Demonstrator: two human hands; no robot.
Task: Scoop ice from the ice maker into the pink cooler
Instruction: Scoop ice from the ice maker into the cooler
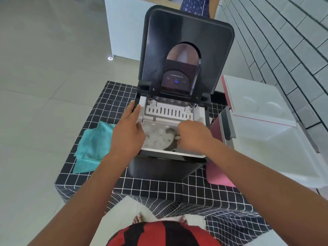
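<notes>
The right hand [192, 134] is curled round a scoop handle [177, 138] that is mostly hidden under its fingers, with the ice [157, 139] heaped just left of it in the white basket [170, 151] of the ice maker [170, 164]. Across the ice, the left hand [128, 129] rests with straight fingers on the basket's left rim. Beyond both, the raised lid [186, 50] reads "alectric"; the open pink cooler [220, 176] stands right of the grip, cut off by the frame edge.

Glossy black plastic ice maker [165, 167] stands on a gridded cloth [159, 192] beside a matt teal towel [92, 146].
</notes>
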